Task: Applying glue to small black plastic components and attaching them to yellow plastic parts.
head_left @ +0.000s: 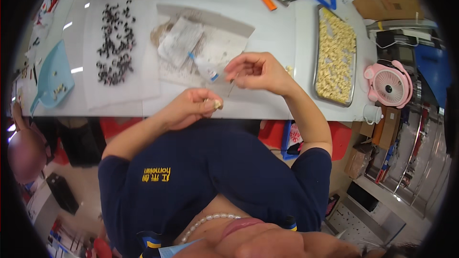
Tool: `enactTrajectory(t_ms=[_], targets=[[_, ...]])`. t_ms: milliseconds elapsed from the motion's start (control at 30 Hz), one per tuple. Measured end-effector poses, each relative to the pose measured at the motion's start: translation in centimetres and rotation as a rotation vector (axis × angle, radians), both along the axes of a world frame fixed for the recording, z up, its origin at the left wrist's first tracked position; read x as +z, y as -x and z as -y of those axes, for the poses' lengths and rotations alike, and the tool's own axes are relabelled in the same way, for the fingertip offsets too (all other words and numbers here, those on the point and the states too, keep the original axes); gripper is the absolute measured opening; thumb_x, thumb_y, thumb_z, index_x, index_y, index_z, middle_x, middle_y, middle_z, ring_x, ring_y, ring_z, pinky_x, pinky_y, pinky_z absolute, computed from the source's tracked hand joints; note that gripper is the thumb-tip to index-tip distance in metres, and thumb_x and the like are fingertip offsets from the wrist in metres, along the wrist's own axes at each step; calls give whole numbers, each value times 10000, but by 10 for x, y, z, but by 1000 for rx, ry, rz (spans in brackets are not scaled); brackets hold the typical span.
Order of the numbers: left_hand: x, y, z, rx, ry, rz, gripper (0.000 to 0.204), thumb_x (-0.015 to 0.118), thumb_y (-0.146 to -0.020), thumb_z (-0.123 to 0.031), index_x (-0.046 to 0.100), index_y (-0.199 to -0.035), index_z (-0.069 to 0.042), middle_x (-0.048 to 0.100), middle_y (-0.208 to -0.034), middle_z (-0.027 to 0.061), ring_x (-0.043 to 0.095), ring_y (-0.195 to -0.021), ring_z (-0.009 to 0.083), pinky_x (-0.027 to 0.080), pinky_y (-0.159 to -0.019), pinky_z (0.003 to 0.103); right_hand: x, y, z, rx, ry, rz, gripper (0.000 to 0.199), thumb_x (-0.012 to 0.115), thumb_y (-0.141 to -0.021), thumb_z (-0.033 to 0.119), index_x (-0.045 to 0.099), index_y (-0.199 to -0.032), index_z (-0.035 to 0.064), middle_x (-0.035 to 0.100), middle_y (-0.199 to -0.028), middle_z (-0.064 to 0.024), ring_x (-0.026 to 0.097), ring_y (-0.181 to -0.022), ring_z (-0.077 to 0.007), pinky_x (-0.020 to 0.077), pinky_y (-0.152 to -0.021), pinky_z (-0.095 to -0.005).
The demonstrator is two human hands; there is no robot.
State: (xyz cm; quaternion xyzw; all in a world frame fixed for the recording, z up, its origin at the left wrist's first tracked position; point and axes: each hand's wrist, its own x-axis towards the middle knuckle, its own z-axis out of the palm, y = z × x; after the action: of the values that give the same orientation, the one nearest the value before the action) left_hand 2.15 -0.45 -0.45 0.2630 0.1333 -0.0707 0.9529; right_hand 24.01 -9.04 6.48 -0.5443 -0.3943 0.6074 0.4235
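Observation:
My left hand [188, 109] is closed in a pinch near the table's front edge, with a small cream-coloured piece [217, 103] at its fingertips. Up and to the right of it, my right hand [262, 72] has its thumb and fingers drawn together on a thin, dark, stick-like piece [231, 89], too fine to make out well. Beside the right fingertips lies a small white squeeze bottle [206, 69] with a blue tip. It rests in a shallow white box [224, 28], which also holds a whitish packet [180, 41] and several thin brown sticks.
At the right, a metal tray [317, 83] holds many cream pieces, near a pink fan [388, 83] and white cup [372, 113]. Leftward are dark bits [114, 48] on a white sheet and a light-blue dustpan [60, 69]. An orange lighter [266, 0] lies at the back.

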Motion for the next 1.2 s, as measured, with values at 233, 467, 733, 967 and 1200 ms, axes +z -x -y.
enactTrajectory(t_ms=[233, 467, 733, 967, 1200], targets=[[14, 4, -12, 148, -105, 5, 236, 633, -802, -36, 573, -1028, -2, 570, -963, 24, 517, -892, 69, 414, -785, 199, -37, -145, -59, -634, -117, 16, 268, 608, -757, 45, 593, -1021, 2, 624, -885, -68, 564, -679, -100, 478, -623, -217], [19, -12, -21, 232, -377, 27, 238, 667, -753, 4, 602, -981, -15, 516, -885, -28, 427, -772, 35, 377, -713, 162, -76, -312, -119, -960, -256, 221, 243, 612, -717, -28, 585, -959, -29, 616, -819, -100, 574, -590, -148, 488, -514, -246], [19, -20, -20, 225, -410, -28, 222, 671, -764, -19, 613, -977, -32, 528, -854, -47, 404, -713, 18, 368, -672, 150, -39, -233, -100, -786, -469, 418, 224, 628, -779, 24, 605, -1001, 8, 624, -905, -68, 605, -767, -134, 494, -686, -227], [14, -29, -4, 180, -349, -83, 212, 669, -776, -51, 619, -982, -50, 535, -818, -61, 434, -715, 6, 382, -647, 162, -4, -11, 12, -35, -371, 509, 368, 657, -723, 14, 592, -1082, 54, 632, -879, -42, 585, -778, -109, 477, -719, -250], [4, -46, 19, 221, -1430, 115, 202, 664, -760, -64, 627, -958, -61, 543, -731, 22, 521, -639, 113, 405, -560, 238, -47, 15, 60, -287, -279, 432, 437, 612, -721, -1, 536, -1148, 49, 608, -977, -83, 590, -824, -165, 475, -754, -272]])
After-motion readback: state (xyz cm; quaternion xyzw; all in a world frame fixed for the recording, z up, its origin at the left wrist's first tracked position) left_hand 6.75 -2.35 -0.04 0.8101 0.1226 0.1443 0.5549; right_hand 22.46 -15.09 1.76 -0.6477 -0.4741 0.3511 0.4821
